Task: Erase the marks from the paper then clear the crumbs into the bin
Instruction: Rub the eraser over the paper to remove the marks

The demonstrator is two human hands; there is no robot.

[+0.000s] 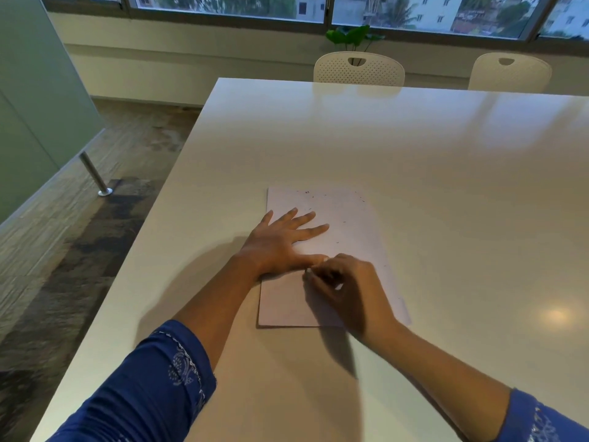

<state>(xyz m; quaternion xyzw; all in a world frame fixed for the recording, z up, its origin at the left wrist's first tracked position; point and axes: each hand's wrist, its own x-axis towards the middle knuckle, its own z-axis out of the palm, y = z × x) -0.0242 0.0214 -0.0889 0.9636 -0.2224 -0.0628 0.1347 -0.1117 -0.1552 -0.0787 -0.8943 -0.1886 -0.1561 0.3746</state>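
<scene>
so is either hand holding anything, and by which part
The right hand pinches something small, likely an eraser, on the paper; too hidden to tell by which part. The left hand holds nothing, lying flat on the paper.

A glossy white bench reflects daylight from a long row of windows, with two white perforated chairs and a leafy plant beyond, and a green partition above a mottled floor on the left.

paper: white, lying flat | crumbs: dark specks scattered over it
</scene>
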